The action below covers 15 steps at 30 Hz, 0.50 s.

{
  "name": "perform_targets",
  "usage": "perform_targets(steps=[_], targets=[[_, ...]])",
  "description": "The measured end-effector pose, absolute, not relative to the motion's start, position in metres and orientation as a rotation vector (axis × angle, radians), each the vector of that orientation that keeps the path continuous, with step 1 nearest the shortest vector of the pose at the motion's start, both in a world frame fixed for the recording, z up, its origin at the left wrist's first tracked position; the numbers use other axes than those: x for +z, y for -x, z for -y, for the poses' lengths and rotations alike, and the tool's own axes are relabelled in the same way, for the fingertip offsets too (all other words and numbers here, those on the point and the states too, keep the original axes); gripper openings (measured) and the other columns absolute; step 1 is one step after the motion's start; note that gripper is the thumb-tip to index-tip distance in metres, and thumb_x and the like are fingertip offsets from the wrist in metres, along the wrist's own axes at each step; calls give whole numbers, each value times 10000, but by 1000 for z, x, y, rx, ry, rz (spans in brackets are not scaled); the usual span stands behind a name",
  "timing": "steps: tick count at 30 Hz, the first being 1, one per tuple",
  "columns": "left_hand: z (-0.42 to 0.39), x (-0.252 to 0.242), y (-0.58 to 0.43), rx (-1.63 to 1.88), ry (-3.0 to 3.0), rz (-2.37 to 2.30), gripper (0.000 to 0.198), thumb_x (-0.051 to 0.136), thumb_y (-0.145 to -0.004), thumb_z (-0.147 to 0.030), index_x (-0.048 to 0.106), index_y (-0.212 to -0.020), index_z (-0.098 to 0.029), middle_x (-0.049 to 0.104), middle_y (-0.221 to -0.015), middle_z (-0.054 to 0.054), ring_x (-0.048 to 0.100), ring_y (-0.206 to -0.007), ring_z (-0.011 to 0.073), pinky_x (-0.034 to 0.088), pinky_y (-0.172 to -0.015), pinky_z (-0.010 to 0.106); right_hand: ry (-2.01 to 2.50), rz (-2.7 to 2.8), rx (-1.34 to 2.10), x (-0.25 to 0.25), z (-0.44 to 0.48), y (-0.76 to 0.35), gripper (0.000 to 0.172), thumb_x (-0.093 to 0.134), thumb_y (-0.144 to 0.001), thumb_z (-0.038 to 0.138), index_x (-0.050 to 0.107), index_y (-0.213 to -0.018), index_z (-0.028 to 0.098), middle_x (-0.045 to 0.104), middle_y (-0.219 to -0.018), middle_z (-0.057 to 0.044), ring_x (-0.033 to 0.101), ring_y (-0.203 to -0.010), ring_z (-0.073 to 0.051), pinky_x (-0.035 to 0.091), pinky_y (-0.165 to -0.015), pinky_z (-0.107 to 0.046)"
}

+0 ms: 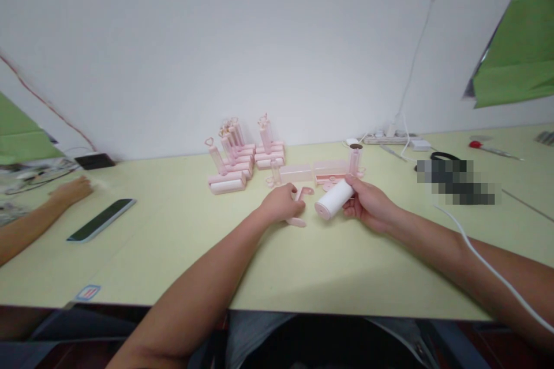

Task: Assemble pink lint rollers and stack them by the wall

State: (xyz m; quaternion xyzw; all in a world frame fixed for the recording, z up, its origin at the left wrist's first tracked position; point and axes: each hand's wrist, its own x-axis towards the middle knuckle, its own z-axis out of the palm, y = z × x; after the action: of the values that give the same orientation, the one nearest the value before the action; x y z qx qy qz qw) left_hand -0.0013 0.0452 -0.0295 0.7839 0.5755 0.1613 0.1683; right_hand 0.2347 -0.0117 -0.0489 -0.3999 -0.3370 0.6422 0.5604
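Note:
My right hand (367,204) grips a white lint roll (336,198) with a pink end cap, tilted above the table. To its left, my left hand (282,203) is closed around a pale pink bent bracket (306,191), whose ends stick out past the fingers; its grip is partly hidden. Behind the hands lie translucent pink covers (296,173), a pink tray-like part (329,179) and a short clear pink handle (355,160) standing upright. Several pink lint rollers (227,183) with upright handles and loops stand in rows at the back left.
A phone (101,220) lies on the left, near another person's hand (71,193). A power strip (385,138) and white cables sit at the back right, with a red-handled screwdriver (476,145) beyond. A white cable (476,245) crosses over my right forearm.

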Motion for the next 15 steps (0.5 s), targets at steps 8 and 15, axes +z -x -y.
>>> perform_targets(steps=[8,15], targets=[[-29,-23,-20,783,-2115,-1404,235,540,-769,-222,672,-956,-170,673,-755,26,597,-662,186,419,-585,267,933,827,1513,-52,14,-233,218,584,-943,375,591,-1010,168,609,-672,-8,580,-490,-117,589,-430,-268],[-19,-30,-32,959,-1760,-1136,379,498,-755,-184,585,-1123,-184,628,-793,10,578,-667,156,432,-554,240,920,844,1559,-53,20,-226,207,583,-944,370,572,-1006,173,629,-696,-17,617,-528,-132,616,-480,-299]])
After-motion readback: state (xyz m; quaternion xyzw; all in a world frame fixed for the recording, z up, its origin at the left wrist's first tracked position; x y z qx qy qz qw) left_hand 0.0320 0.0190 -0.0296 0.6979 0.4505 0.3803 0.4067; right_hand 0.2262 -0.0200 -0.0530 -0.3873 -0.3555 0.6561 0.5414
